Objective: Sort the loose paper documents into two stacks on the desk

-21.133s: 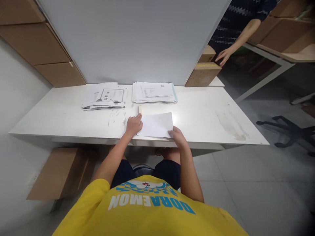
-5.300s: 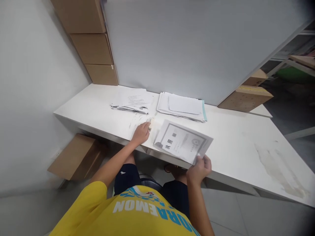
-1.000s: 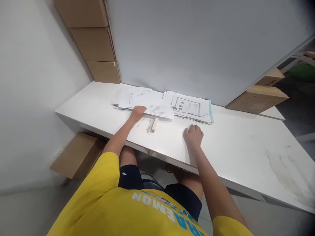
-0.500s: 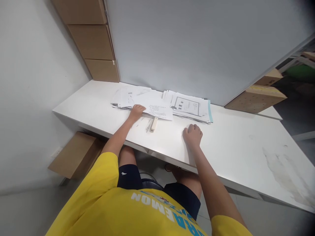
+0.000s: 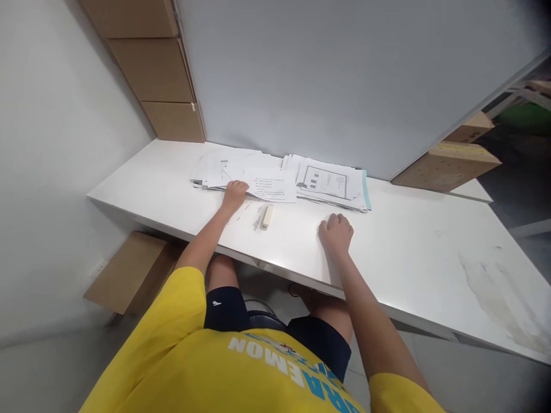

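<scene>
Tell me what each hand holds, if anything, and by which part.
The left hand touches the printed sheet at its near left corner; whether it grips cannot be told. The right hand shows nothing held.

White table (image 5: 400, 235) (smudged): left paper stack (image 5: 241, 160), right paper stack (image 5: 329, 182), small cream block (image 5: 267, 217), perhaps stapler.

The desk (image 5: 400, 246) is finished in white and is marked by a brownish-grey stain (image 5: 495, 292). The loose sheet (image 5: 273, 184) is printed with black lines on white; the paper stack (image 5: 329, 182) is topped by a dark grey frame design and edged in teal. The yellow shirt (image 5: 189, 355) is lettered in white and blue; the small block (image 5: 267, 217) is coloured cream.
</scene>
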`<state>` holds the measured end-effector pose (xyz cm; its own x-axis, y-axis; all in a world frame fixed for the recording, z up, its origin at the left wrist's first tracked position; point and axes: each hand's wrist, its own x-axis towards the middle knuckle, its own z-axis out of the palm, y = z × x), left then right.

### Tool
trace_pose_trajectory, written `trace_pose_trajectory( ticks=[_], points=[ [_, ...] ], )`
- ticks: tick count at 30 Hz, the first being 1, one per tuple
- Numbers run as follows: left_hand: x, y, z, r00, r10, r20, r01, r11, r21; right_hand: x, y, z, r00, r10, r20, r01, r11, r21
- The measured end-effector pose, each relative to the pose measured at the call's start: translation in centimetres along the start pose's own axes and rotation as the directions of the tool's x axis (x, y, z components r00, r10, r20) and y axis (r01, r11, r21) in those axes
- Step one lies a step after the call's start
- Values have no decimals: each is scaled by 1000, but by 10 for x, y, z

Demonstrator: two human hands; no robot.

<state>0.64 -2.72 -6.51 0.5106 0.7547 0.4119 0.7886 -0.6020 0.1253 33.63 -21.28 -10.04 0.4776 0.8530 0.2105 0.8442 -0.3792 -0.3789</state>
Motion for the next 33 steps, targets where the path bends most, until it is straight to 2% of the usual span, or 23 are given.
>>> trace_pose_trajectory(
  ticks=[9,13,15,18,22,24,26,29,31,33],
  points=[
    [0,-1,-1,1000,5,-22,-5,1000,-18,1,-1,0,1000,2,-4,-2,1000,2],
    [-3,0,-7,996,-31,-78,27,998,-51,1,-2,-1,1000,9,-2,-9,1000,5],
    [-12,2,-12,986,-85,-141,77,995,-62,1,-3,-2,1000,9,2,-9,1000,3],
    [-44,11,-22,931,-197,-306,170,979,-114,1,-4,-3,1000,2,3,-2,1000,1],
    [-119,34,-44,821,-274,-501,176,956,-234,2,-3,-4,1000,-7,-6,7,1000,-2],
    [-162,49,-56,779,-334,-531,190,933,-307,1,-2,-3,1000,-14,-12,14,1000,12],
    [-199,67,-67,758,-407,-509,215,894,-394,1,-1,-1,1000,-20,-22,21,999,37],
    [-236,93,-77,789,-445,-423,220,848,-482,4,-1,1,999,-19,-48,23,996,91],
    [-246,110,-81,839,-396,-372,180,848,-498,7,1,0,998,-16,-62,26,988,153],
    [-246,128,-82,897,-293,-330,98,862,-497,7,4,-2,997,3,-77,20,957,290]
  ],
)
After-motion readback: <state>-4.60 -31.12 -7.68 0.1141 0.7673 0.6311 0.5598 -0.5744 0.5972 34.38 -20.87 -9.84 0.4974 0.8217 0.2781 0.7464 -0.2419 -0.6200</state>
